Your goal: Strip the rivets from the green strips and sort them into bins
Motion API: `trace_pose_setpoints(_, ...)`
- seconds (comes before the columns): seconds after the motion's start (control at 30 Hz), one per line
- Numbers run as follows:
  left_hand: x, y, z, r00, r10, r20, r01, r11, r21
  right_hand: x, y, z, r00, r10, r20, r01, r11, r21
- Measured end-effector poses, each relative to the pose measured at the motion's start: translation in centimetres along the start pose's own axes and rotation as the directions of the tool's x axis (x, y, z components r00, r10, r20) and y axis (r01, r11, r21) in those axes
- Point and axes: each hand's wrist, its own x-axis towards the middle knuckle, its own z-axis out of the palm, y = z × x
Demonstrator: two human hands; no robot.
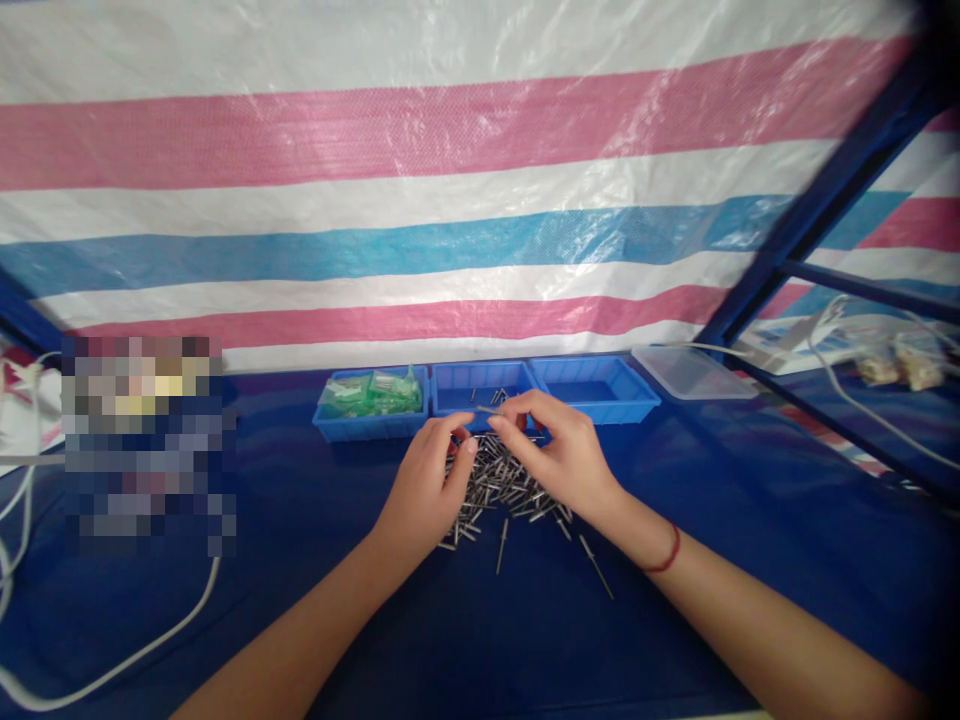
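Note:
A heap of metal blind rivets (499, 480) lies on the blue tabletop under and between my two hands. My right hand (566, 450) pinches one rivet (489, 410) between thumb and index finger, just above the heap. Opposite it, my left hand (431, 475) hovers at the heap's left side with fingers bent and thumb apart from the index finger; I see nothing held there. Its index fingertip is close to the held rivet's left end; whether they touch is unclear. Two loose rivets, one (502, 546) nearer the middle and another (596, 567) to its right, lie in front.
Behind the heap stand three blue bins: the left bin (352, 428) with green-and-clear plastic packets (371, 392), the middle bin (457, 375) with a few rivets, and the right bin (630, 410). A clear lid (697, 372) lies farther right. White cable (150, 660) runs at left.

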Motion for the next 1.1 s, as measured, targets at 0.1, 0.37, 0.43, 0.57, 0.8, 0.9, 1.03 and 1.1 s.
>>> trace_pose_setpoints(0.1, 0.0, -0.3, 0.1, 1.0, 0.013, 0.005, -0.013, 0.999, 0.053, 1.0, 1.3, 0.6, 0.993, 0.006, -0.117, -0.023, 0.988, -0.151)
trace_pose_setpoints(0.37, -0.1, 0.1, 0.2, 0.979, 0.06, 0.194, -0.104, 0.969, 0.226, 1.3, 2.8, 0.9, 0.997, -0.005, 0.081, 0.039, 0.904, -0.427)
trace_pose_setpoints(0.43, -0.2, 0.3, 0.0, 0.965, 0.065, 0.252, -0.132, 0.957, 0.258, 0.9, 2.6, 0.4, 0.997, 0.005, 0.074, 0.025, 0.911, -0.412)
trace_pose_setpoints(0.57, -0.4, 0.7, -0.3, 0.923, 0.105, 0.371, -0.217, 0.937, 0.274, 0.3, 2.3, -0.5, 0.998, 0.02, 0.065, 0.004, 0.937, -0.349)
trace_pose_setpoints(0.8, -0.9, 1.6, 0.8, 0.886, 0.189, 0.423, -0.319, 0.911, 0.262, 0.0, 2.0, -0.5, 0.996, 0.007, 0.094, 0.021, 0.956, -0.291)
trace_pose_setpoints(0.9, -1.2, 1.7, 1.5, 0.891, 0.191, 0.411, -0.334, 0.89, 0.311, -0.1, 1.8, -0.3, 0.992, 0.005, 0.126, 0.031, 0.959, -0.281)
trace_pose_setpoints(1.03, -1.3, 1.9, 2.1, 0.891, 0.188, 0.414, -0.372, 0.826, 0.425, -0.2, 1.6, -0.2, 0.99, -0.003, 0.142, 0.042, 0.961, -0.272)
trace_pose_setpoints(1.1, -1.2, 2.0, 2.1, 0.892, 0.189, 0.411, -0.385, 0.794, 0.471, -0.2, 1.5, -0.2, 0.991, -0.008, 0.137, 0.044, 0.964, -0.262)
